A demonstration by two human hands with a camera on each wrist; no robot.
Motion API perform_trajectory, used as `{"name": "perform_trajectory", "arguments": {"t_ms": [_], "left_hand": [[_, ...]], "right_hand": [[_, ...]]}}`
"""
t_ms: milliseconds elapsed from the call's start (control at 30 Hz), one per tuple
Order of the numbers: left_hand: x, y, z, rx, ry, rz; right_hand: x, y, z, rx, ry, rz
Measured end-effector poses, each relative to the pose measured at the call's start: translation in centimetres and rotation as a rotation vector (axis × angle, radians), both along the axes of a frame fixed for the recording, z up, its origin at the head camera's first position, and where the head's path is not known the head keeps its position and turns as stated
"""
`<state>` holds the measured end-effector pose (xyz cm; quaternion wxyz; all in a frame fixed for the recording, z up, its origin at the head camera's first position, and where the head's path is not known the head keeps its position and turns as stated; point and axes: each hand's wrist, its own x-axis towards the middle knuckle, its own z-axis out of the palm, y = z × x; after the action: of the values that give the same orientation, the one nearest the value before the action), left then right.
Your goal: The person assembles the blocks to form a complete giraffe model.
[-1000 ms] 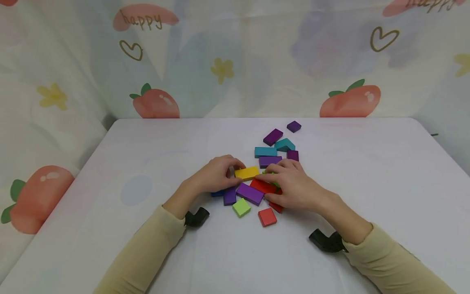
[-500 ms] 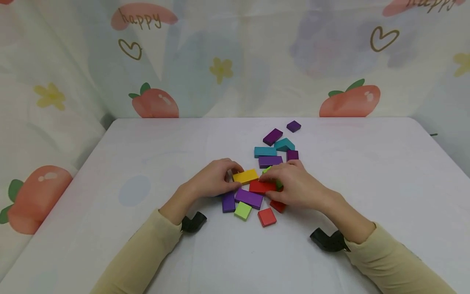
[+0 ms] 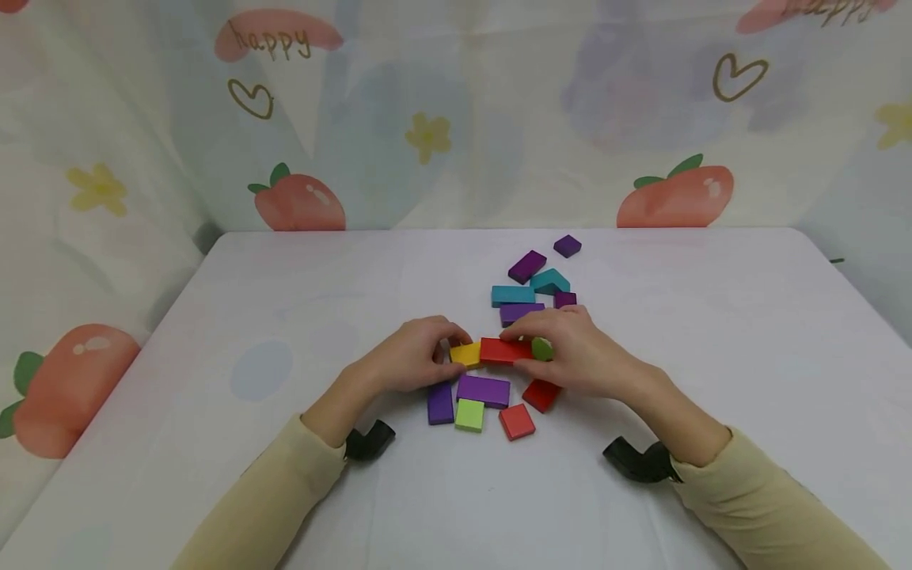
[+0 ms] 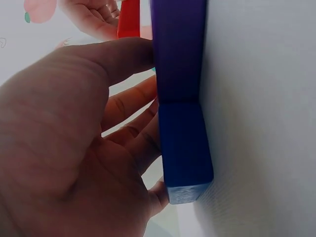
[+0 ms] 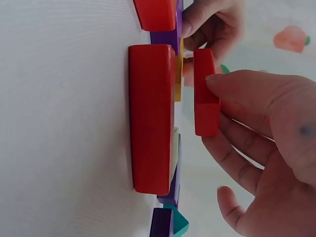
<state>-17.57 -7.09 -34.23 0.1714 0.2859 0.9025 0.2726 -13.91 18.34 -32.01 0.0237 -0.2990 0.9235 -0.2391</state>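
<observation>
My left hand (image 3: 413, 356) holds the left end of a yellow block (image 3: 465, 355) between thumb and fingers. In the left wrist view, a purple block and a blue block (image 4: 185, 143) stand in front of the fingers and hide the yellow one. A red rectangular block (image 5: 205, 94) is pinched between the thumb and fingers of my right hand (image 3: 580, 352), raised off the table in the right wrist view. From the head, its left end overlaps the yellow block. A green block (image 3: 542, 349) shows beneath the right hand, partly covered.
Nearer me lie two purple blocks, one lengthwise (image 3: 483, 390), a lime green block (image 3: 469, 416), a red square block (image 3: 516, 422) and another red block (image 3: 543, 394). Beyond the hands are teal blocks (image 3: 513, 295) and several purple ones (image 3: 527, 267). A printed curtain (image 3: 470, 158) hangs behind the white table.
My right hand has lifted the red block and brought it over the yellow block's right end. The left hand has drawn the yellow block slightly toward me, and nearby purple and lime blocks shifted nearer.
</observation>
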Motion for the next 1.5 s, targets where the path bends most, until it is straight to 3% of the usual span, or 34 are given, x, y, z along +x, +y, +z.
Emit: {"name": "perform_trajectory", "arguments": {"t_ms": [467,667,1133,1367,1500], "left_hand": [[1.1,-0.1,0.3,-0.002,0.002,-0.047],[1.6,-0.3,0.2,-0.006,0.051,-0.101],[3.0,-0.9,0.1,-0.067,0.123,-0.109],[3.4,-1.5,0.3,-0.055,0.211,-0.134],[3.4,-1.9,0.3,-0.028,0.253,-0.112]], "right_hand": [[-1.4,0.0,0.8,-0.008,0.064,-0.020],[-2.6,-0.9,0.7,-0.053,0.068,-0.007],[-3.5,-3.0,-0.7,-0.047,-0.068,-0.008],[-3.5,-3.2,-1.4,-0.027,-0.118,0.049],[-3.6,-3.1,-1.3,-0.005,-0.155,0.040]]}}
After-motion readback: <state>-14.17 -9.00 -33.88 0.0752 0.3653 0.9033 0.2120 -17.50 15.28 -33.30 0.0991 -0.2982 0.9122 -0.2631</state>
